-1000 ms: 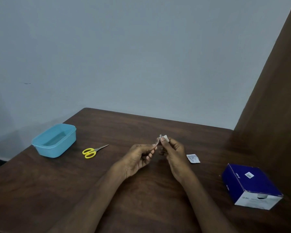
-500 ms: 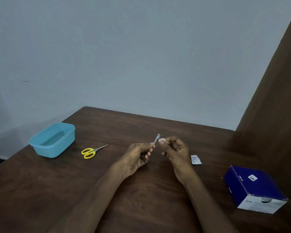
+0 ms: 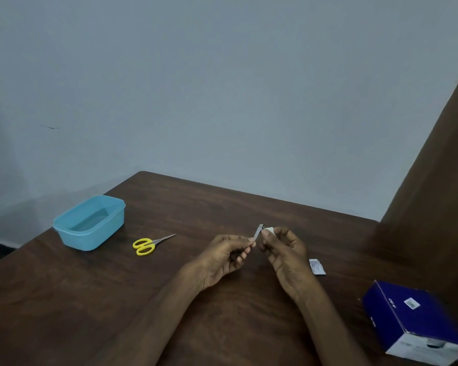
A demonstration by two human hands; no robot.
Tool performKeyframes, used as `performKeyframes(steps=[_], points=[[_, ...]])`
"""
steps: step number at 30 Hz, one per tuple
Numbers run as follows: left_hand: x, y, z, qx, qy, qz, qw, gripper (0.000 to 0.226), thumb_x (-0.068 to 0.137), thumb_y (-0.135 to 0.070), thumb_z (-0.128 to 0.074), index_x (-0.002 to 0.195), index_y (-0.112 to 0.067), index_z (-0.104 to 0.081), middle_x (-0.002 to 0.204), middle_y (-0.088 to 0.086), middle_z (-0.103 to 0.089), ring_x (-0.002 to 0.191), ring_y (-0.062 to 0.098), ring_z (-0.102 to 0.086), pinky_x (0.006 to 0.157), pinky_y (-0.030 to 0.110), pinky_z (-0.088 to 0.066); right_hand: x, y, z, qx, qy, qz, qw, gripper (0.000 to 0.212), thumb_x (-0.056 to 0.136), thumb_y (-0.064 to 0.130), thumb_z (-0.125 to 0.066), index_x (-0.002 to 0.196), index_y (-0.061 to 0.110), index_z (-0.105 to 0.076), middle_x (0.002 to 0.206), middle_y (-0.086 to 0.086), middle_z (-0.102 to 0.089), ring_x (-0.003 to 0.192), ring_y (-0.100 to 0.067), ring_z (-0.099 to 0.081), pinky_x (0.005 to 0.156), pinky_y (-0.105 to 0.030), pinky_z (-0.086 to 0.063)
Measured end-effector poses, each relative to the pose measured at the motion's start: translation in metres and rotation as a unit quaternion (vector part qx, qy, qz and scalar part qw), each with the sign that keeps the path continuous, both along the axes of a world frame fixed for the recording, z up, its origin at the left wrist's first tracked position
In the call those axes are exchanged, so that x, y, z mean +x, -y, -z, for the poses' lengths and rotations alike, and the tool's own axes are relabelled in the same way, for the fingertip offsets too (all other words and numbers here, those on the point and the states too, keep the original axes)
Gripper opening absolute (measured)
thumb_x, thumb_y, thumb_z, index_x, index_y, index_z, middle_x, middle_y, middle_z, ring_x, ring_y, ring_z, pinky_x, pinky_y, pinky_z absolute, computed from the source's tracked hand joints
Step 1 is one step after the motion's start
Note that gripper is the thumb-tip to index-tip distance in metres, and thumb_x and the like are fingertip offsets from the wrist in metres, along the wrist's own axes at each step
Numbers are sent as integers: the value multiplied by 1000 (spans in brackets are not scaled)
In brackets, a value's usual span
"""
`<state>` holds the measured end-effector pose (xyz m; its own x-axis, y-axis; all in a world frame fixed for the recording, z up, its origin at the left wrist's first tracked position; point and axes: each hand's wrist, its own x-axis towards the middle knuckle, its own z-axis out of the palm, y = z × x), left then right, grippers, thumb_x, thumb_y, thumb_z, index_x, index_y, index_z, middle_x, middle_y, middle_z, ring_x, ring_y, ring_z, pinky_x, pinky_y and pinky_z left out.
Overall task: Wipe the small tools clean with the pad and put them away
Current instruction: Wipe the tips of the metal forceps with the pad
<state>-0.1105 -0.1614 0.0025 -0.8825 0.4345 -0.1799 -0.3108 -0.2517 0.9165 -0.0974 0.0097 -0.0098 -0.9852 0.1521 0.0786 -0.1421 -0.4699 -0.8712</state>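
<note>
Above the middle of the dark wooden table [image 3: 90,299], my left hand [image 3: 226,256] pinches a small metal nail clipper [image 3: 258,231] by its lower end, tip pointing up. My right hand [image 3: 283,252] pinches a small white pad [image 3: 269,230] against the clipper's head. Yellow-handled scissors [image 3: 147,244] lie flat on the table to the left, blades pointing right. A light blue plastic container [image 3: 90,223] with no lid stands at the far left; nothing is visible inside it.
A torn white sachet wrapper [image 3: 317,266] lies on the table just right of my right hand. A dark blue cardboard box [image 3: 410,318] sits at the right near corner. A brown panel rises along the table's right side, a grey wall behind.
My right hand's fingers shifted the pad along the clipper's head while the left hand kept its grip. The view moved slightly; scissors, container and box stayed where they were.
</note>
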Motion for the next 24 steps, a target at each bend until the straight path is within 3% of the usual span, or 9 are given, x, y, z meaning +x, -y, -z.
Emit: performKeyframes(steps=[4,8,12,19,21,24], points=[[-2,-1,2,3,-9,-7,1000,22,102,-14,-70,82,-15,-81,69,-4,-63,56,1,-54,54,11,-49,0,2,1,26,-24,37,999,16,76,9,-82,83,10,-68,79,-1,-71,65,-10,-61,64,-21,-57],[-1,0,3,19,-11,24,999,26,102,-15,-69,79,-19,-82,72,-5,-62,59,1,-53,57,11,-50,1,7,2,30,-41,4,999,11,80,9,-79,81,6,-69,74,-7,-64,67,-14,-58,67,-23,-57],[-1,1,2,16,-14,61,998,23,102,-15,-70,81,-17,-80,72,-4,-62,60,1,-54,57,11,-50,0,8,-2,10,-41,0,999,15,78,11,-79,77,7,-64,84,-7,-74,73,-12,-67,69,-24,-60],[-6,1,8,19,-17,64,998,24,102,-14,-69,82,-17,-82,73,-3,-62,61,2,-55,57,11,-50,2,6,0,-21,-15,-5,1000,42,64,8,-87,97,11,-62,105,-12,-79,84,-13,-75,72,-25,-63],[-7,0,10,21,-17,60,998,24,102,-13,-68,82,-16,-82,73,-3,-62,61,1,-55,56,12,-50,3,6,0,-20,-9,-25,999,37,71,3,-83,102,10,-64,107,-11,-79,87,-15,-75,74,-26,-63],[-7,-2,11,23,-14,50,998,26,103,-12,-67,82,-16,-81,72,-3,-61,59,1,-54,55,10,-50,3,6,1,-26,-6,-3,1000,24,79,10,-81,97,9,-66,98,-10,-78,84,-15,-73,75,-26,-63]])
